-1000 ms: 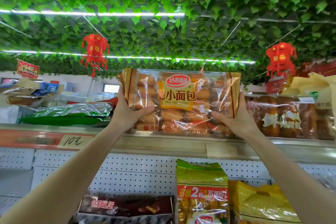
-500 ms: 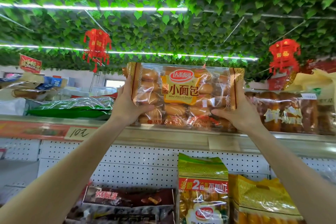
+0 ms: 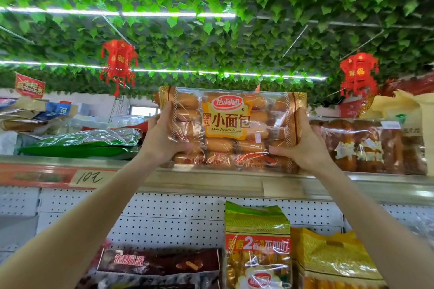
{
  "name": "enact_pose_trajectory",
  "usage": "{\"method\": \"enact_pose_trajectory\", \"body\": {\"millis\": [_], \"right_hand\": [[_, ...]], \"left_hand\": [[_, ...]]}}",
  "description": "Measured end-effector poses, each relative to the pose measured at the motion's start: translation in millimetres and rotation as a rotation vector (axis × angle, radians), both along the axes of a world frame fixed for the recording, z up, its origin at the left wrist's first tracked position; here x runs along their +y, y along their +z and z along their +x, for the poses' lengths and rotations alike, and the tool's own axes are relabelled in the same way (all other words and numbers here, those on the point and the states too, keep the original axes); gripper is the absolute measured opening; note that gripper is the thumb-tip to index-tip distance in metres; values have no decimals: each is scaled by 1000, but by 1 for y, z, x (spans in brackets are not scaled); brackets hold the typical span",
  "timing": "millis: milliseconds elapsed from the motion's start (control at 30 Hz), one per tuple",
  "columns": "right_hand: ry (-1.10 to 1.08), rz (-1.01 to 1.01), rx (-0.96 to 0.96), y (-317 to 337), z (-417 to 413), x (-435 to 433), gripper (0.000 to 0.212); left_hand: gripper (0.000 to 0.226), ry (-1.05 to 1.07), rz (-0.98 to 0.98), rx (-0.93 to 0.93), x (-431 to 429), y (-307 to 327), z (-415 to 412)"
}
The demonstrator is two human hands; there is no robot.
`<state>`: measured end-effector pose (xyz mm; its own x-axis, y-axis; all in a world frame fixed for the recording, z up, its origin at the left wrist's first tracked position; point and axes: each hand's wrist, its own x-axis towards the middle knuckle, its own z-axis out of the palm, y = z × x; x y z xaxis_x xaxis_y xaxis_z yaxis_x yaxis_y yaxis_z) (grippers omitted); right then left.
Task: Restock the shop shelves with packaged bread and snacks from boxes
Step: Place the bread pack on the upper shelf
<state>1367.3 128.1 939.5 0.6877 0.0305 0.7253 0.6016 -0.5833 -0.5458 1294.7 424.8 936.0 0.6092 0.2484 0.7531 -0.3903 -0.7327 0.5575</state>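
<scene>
A clear bag of mini French bread (image 3: pixel 232 129) with a yellow label stands upright on the top shelf (image 3: pixel 211 180), its lower edge resting at the shelf's front lip. My left hand (image 3: pixel 162 138) grips the bag's left side, thumb across its front. My right hand (image 3: pixel 303 145) holds the right side the same way. Both arms reach up from below.
A green flat packet (image 3: pixel 79 143) lies left of the bag, a brown bread packet (image 3: pixel 368 145) stands to its right. Below, on the pegboard-backed shelf, are a dark packet (image 3: pixel 159 265), a green-topped bag (image 3: pixel 257 246) and a yellow bag (image 3: pixel 333 258). Red lanterns hang overhead.
The bag has stayed on the top shelf between my hands; both hands have slid slightly up its sides and the view has shifted a little.
</scene>
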Motion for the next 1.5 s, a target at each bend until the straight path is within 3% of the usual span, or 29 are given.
{"method": "enact_pose_trajectory", "body": {"millis": [1133, 1500], "right_hand": [[11, -27, 66, 6, 33, -2, 128], [63, -19, 110, 10, 29, -3, 135]], "left_hand": [[117, 28, -20, 89, 9, 8, 27], [130, -64, -88, 135, 16, 10, 24]]}}
